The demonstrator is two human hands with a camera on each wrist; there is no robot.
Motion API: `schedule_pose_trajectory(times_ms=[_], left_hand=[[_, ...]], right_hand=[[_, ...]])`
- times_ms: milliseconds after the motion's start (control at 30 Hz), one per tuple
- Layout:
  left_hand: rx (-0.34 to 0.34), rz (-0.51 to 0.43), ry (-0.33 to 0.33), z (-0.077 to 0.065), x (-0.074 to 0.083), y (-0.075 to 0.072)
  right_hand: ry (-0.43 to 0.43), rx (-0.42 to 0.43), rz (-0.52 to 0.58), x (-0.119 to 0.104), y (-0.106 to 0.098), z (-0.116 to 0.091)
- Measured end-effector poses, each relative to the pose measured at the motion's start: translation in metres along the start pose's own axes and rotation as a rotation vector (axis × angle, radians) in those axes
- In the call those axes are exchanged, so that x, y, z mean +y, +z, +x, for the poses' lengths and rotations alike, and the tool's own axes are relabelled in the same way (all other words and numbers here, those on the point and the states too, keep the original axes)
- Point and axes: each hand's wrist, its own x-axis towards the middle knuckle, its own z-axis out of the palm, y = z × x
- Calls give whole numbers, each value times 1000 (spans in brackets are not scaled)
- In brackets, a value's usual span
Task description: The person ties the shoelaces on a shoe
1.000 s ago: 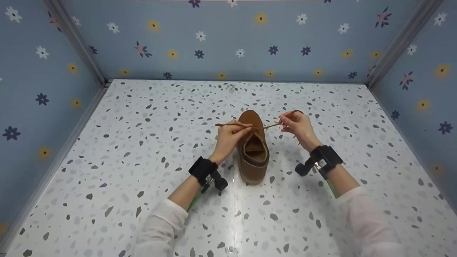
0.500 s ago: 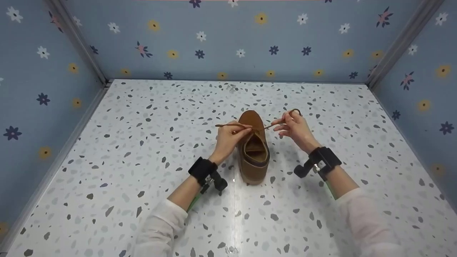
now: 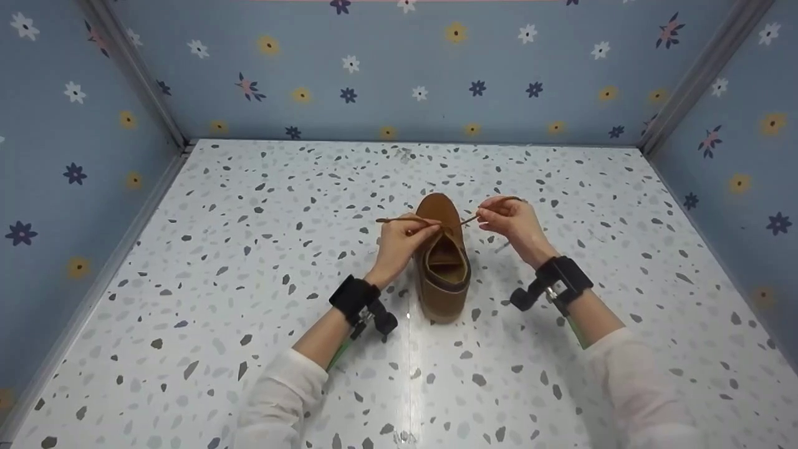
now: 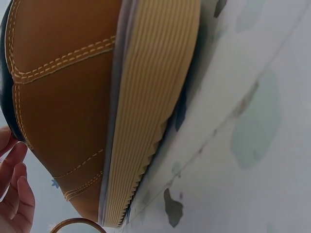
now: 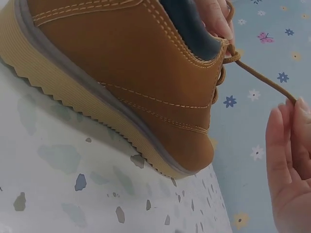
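Note:
A brown lace-up shoe (image 3: 444, 305) with a dark padded collar and a ribbed tan sole stands upright, toe pointing away from me. My left hand (image 3: 399, 240) pinches a brown shoelace (image 3: 399, 219) close over the eyelets, and the lace's end sticks out leftward. Right of the shoe, my right hand (image 3: 517, 224) holds the other lace (image 5: 265, 79) between thumb and fingers. That lace runs taut from a crossing at the top of the shoe, its tail curving over the hand. The left wrist view shows the shoe's side (image 4: 63, 116) and a hanging lace loop (image 4: 77, 221).
The shoe rests on a white speckled tabletop (image 3: 249, 299) with a seam running down its middle. Blue flower-patterned panels (image 3: 386, 68) enclose the back and both sides. Black camera straps (image 3: 354, 296) are worn on both wrists.
My right hand has moved slightly left toward the shoe; its fingers loosened, then closed again on the lace nearer the shoe. The left hand and the shoe stay put.

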Motion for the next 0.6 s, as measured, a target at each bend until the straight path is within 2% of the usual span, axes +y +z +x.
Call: schedule_pose_trajectory(times_ms=[400, 600], left_hand=[[23, 22, -8, -1, 1, -1], [45, 9, 4, -3, 0, -5]], right_hand=[[10, 115, 28, 1, -3, -3], [4, 121, 53, -1, -6, -9]])
